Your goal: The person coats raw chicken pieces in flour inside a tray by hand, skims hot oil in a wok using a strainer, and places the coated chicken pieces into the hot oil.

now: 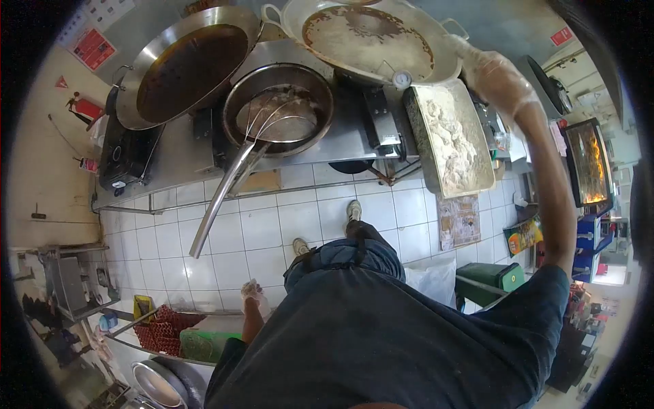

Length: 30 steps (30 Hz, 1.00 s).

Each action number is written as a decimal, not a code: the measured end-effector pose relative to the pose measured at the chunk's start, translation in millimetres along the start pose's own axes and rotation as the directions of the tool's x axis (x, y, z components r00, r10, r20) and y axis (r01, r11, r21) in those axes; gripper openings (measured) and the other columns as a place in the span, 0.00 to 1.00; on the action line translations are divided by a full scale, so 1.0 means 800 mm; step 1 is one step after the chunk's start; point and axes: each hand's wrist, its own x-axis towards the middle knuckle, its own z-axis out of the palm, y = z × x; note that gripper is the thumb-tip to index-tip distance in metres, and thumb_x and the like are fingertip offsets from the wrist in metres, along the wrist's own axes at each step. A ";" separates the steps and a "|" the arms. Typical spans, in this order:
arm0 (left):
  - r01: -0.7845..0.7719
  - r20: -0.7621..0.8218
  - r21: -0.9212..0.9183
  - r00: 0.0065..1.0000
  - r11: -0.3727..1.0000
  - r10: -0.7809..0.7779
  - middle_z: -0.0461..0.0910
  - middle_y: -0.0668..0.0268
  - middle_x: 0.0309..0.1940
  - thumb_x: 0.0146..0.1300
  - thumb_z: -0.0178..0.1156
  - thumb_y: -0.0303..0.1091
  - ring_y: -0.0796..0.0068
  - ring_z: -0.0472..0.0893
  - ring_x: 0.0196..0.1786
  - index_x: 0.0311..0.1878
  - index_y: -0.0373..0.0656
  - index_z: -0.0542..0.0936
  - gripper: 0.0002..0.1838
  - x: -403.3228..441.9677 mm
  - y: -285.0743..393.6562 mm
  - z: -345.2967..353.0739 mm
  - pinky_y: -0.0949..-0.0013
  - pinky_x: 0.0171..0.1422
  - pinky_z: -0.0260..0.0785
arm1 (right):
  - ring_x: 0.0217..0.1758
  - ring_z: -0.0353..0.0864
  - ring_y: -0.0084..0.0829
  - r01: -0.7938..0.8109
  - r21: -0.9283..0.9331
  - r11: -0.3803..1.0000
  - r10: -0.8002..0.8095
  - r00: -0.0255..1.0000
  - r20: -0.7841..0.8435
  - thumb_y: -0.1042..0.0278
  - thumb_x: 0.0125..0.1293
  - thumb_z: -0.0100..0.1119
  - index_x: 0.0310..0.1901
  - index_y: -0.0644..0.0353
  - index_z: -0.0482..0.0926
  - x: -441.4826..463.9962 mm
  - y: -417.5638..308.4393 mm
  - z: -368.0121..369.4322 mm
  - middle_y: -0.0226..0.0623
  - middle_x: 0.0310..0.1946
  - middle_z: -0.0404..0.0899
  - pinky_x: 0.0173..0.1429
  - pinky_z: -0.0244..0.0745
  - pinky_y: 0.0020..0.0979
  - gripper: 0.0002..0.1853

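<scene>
My right hand (501,80), in a clear plastic glove dusted with white, reaches to the right rim of a wide wok (446,65) by its loop handle. Its fingers taper together there, and their grip is unclear. Foamy oil (368,44) fills the wok, and a dial thermometer (401,79) sits at its front rim. Below the hand stands a rectangular tray (485,178) of flour-coated pieces (449,140). My left hand (253,294), also gloved, hangs low at my side with fingers loosely apart, nothing visible in them.
A second wok (129,102) of dark oil stands at the left. Between the woks, a steel bowl (325,109) holds a whisk (221,198), its handle jutting over the counter edge. A green bin (487,279) is at my right, and a rack (157,327) behind my left.
</scene>
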 end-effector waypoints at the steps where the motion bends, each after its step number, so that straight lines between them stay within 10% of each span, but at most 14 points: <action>1: -0.005 0.005 -0.019 1.000 1.000 0.005 0.69 0.68 0.22 0.60 0.57 0.35 0.73 0.67 0.22 0.33 0.46 0.70 0.07 -0.002 -0.007 0.008 0.66 0.23 0.60 | 0.32 0.81 0.46 -0.109 0.035 0.993 0.110 0.993 -0.030 0.75 0.63 0.47 0.45 0.65 0.75 0.003 -0.004 -0.023 0.54 0.29 0.79 0.39 0.75 0.44 0.11; 5: -0.042 -0.124 -0.267 0.992 0.963 0.009 0.70 0.68 0.22 0.62 0.55 0.38 0.73 0.69 0.24 0.32 0.48 0.70 0.07 -0.050 -0.035 0.063 0.65 0.26 0.61 | 0.34 0.81 0.46 -0.221 -0.081 0.972 0.234 0.947 0.221 0.73 0.61 0.48 0.36 0.66 0.77 0.006 0.166 0.085 0.51 0.30 0.80 0.40 0.74 0.44 0.08; 7: -0.133 -0.117 -0.177 0.987 0.975 0.113 0.71 0.68 0.23 0.63 0.54 0.40 0.73 0.70 0.24 0.32 0.49 0.70 0.08 -0.062 -0.065 0.077 0.66 0.27 0.63 | 0.41 0.82 0.46 -0.053 -0.317 0.947 0.179 0.907 0.382 0.76 0.67 0.42 0.62 0.57 0.65 0.012 0.243 0.154 0.49 0.39 0.81 0.41 0.76 0.44 0.21; 10: -0.304 -0.095 0.315 0.932 0.899 0.349 0.74 0.67 0.26 0.63 0.54 0.42 0.69 0.73 0.29 0.36 0.49 0.72 0.08 -0.069 -0.120 0.083 0.62 0.31 0.65 | 0.46 0.82 0.38 -0.287 -0.112 0.951 0.303 0.798 0.522 0.75 0.66 0.42 0.61 0.62 0.66 0.012 0.284 0.150 0.49 0.45 0.79 0.48 0.75 0.39 0.21; 12: -0.279 0.130 0.930 0.860 0.240 0.493 0.76 0.65 0.29 0.63 0.54 0.43 0.64 0.76 0.33 0.41 0.49 0.74 0.10 -0.073 -0.153 0.090 0.59 0.35 0.68 | 0.49 0.79 0.38 -0.235 0.012 0.972 0.183 0.787 0.590 0.74 0.63 0.47 0.59 0.61 0.69 0.015 0.326 0.185 0.45 0.46 0.78 0.52 0.73 0.37 0.21; 14: -0.190 0.362 0.902 0.822 -0.387 0.440 0.78 0.63 0.33 0.63 0.54 0.44 0.60 0.78 0.37 0.45 0.49 0.76 0.13 -0.069 -0.190 0.085 0.55 0.39 0.70 | 0.51 0.77 0.39 -0.183 0.135 0.974 0.049 0.749 0.661 0.74 0.59 0.52 0.56 0.60 0.71 0.002 0.372 0.220 0.41 0.48 0.78 0.56 0.71 0.35 0.21; 15: -0.192 0.274 0.956 0.851 -0.220 0.447 0.78 0.64 0.32 0.63 0.54 0.43 0.61 0.78 0.36 0.43 0.49 0.76 0.11 -0.090 -0.200 0.095 0.56 0.38 0.70 | 0.52 0.76 0.39 -0.156 0.192 0.969 -0.019 0.727 0.687 0.73 0.57 0.54 0.55 0.59 0.72 0.001 0.391 0.235 0.39 0.48 0.77 0.58 0.70 0.34 0.21; 17: -0.172 0.123 0.982 0.900 0.081 0.418 0.78 0.64 0.30 0.61 0.55 0.42 0.62 0.77 0.34 0.40 0.48 0.75 0.09 -0.111 -0.206 0.121 0.58 0.37 0.69 | 0.58 0.70 0.36 0.582 0.008 0.813 -0.417 0.574 0.704 0.74 0.55 0.57 0.58 0.64 0.70 0.003 0.404 0.234 0.41 0.59 0.68 0.62 0.68 0.32 0.25; 19: -0.162 0.061 0.959 0.918 0.231 0.391 0.77 0.65 0.28 0.60 0.56 0.40 0.64 0.77 0.33 0.36 0.48 0.75 0.08 -0.128 -0.210 0.140 0.59 0.36 0.69 | 0.57 0.71 0.34 0.607 0.074 0.792 -0.476 0.536 0.697 0.73 0.57 0.56 0.58 0.64 0.69 -0.004 0.393 0.232 0.40 0.59 0.69 0.61 0.69 0.31 0.25; 23: -0.147 -0.018 0.855 0.950 0.497 0.311 0.76 0.66 0.24 0.57 0.57 0.37 0.67 0.76 0.29 0.29 0.47 0.74 0.06 -0.144 -0.205 0.165 0.63 0.34 0.68 | 0.55 0.72 0.32 -0.007 0.475 0.880 -0.360 0.642 0.677 0.72 0.59 0.55 0.60 0.63 0.68 -0.026 0.348 0.220 0.40 0.57 0.71 0.59 0.70 0.30 0.25; 25: -0.175 -0.104 0.395 0.967 0.902 0.234 0.76 0.64 0.20 0.56 0.55 0.38 0.67 0.75 0.25 0.24 0.44 0.76 0.10 -0.123 -0.217 0.158 0.63 0.32 0.67 | 0.54 0.73 0.30 -0.220 0.635 0.740 -0.369 0.657 0.657 0.72 0.61 0.54 0.61 0.63 0.67 -0.031 0.335 0.211 0.39 0.57 0.71 0.58 0.71 0.29 0.25; 27: -0.266 -0.174 0.350 0.924 0.898 0.341 0.76 0.62 0.17 0.55 0.54 0.39 0.66 0.74 0.22 0.22 0.41 0.78 0.13 -0.124 -0.221 0.155 0.61 0.30 0.67 | 0.53 0.74 0.29 -0.415 0.740 0.530 -0.373 0.669 0.643 0.72 0.62 0.53 0.61 0.63 0.67 -0.036 0.314 0.205 0.39 0.56 0.72 0.57 0.71 0.28 0.25; 29: -0.236 -0.056 0.891 0.789 0.387 0.612 0.77 0.63 0.18 0.56 0.55 0.39 0.67 0.74 0.23 0.23 0.41 0.79 0.13 -0.137 -0.189 0.172 0.61 0.30 0.67 | 0.52 0.74 0.28 -0.657 0.734 0.173 -0.333 0.662 0.671 0.71 0.63 0.53 0.62 0.63 0.66 -0.037 0.289 0.200 0.39 0.56 0.73 0.56 0.72 0.27 0.25; 30: -0.219 -0.227 0.704 0.832 0.676 0.506 0.77 0.63 0.19 0.56 0.55 0.40 0.67 0.75 0.23 0.24 0.40 0.79 0.13 -0.133 -0.180 0.176 0.61 0.31 0.67 | 0.50 0.75 0.28 -0.773 0.630 -0.078 -0.253 0.626 0.738 0.74 0.60 0.55 0.63 0.62 0.67 -0.036 0.272 0.193 0.38 0.54 0.74 0.56 0.71 0.28 0.27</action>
